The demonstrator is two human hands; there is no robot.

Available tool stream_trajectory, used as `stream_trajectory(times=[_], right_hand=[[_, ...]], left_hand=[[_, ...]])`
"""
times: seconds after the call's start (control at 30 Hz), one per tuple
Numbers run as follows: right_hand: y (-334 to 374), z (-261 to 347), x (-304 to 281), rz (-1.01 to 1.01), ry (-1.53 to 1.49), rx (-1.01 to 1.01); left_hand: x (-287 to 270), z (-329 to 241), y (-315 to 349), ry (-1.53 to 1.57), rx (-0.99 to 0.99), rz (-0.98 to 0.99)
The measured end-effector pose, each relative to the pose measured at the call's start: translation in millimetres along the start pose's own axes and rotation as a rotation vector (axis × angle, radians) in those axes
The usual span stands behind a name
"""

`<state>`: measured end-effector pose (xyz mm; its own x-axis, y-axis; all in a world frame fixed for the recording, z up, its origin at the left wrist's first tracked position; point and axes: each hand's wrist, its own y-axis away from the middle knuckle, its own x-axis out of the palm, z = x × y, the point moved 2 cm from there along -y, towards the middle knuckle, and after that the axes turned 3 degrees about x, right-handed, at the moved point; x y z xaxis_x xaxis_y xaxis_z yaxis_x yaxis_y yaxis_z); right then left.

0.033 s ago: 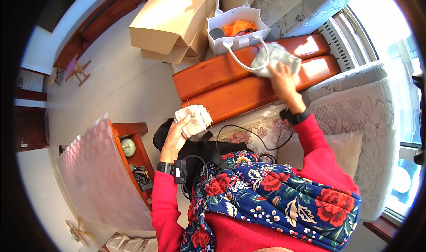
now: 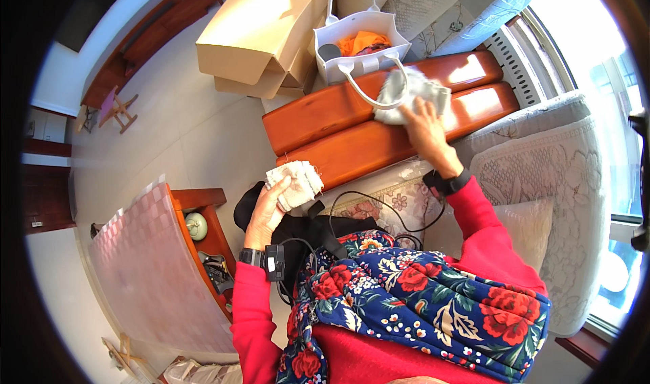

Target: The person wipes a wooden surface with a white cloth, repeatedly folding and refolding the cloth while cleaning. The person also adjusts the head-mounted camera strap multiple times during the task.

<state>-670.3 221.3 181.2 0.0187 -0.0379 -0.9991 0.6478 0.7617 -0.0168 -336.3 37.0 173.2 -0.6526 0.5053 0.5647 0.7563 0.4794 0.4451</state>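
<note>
In my left hand [image 2: 269,211] is a folded whitish cloth [image 2: 296,184] with frayed edges, gripped between thumb and fingers in front of my knees. My right hand [image 2: 426,127] lies with fingers spread on a pale grey-white cloth [image 2: 396,103], pressing it against the glossy reddish-brown wooden armrest [image 2: 332,152]. One handle of a white tote bag [image 2: 365,66] loops down over that cloth. Inside the bag are an orange cloth [image 2: 362,43] and a dark grey round thing [image 2: 330,51].
A big open cardboard box [image 2: 261,32] stands left of the bag. To my left is a wooden table [image 2: 149,262] under a checked cover, with a small round pale green object [image 2: 196,226] on its shelf. A black cable [image 2: 386,208] crosses the patterned seat beside me.
My right hand and the cloth under it have slid a little to the left along the armrest. My left hand stays in place with its folded cloth.
</note>
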Motion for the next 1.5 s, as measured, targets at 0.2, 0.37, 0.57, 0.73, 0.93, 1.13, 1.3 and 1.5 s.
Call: stream_trajectory(times=[0.2, 0.37, 0.57, 0.73, 0.93, 1.13, 1.3, 1.5], right_hand=[[-36.2, -60.2, 2.8, -0.02, -0.178, 0.023], [-102.4, -184.6, 11.8, 0.031, -0.076, 0.551], [-137.3, -259.6, 9.9, 0.094, -0.061, 0.878], [-153.4, -284.7, 17.8, 0.094, -0.069, 0.89], [-145.6, -288.0, 22.8, 0.053, -0.044, 0.762], [-114.1, -213.5, 24.1, 0.061, 0.028, 0.486], [-56.1, -90.6, 17.6, -0.059, 0.036, 0.083], [8.3, 64.1, -3.0, -0.079, -0.089, -0.298]], left_hand=[[3.1, -1.7, 0.4, -0.002, -0.018, -0.027], [2.9, -2.6, 0.3, 0.014, -0.011, -0.005], [-1.6, 0.1, -3.3, 0.042, -0.022, -0.032], [-3.2, 0.2, -3.8, 0.04, -0.042, -0.077], [-1.5, 0.3, -5.2, 0.059, -0.032, -0.042], [-7.9, 7.1, -3.9, 0.081, -0.004, -0.067], [-11.9, 12.4, -3.7, 0.174, 0.034, -0.068], [-19.7, 17.9, 1.4, 0.318, 0.108, -0.089]])
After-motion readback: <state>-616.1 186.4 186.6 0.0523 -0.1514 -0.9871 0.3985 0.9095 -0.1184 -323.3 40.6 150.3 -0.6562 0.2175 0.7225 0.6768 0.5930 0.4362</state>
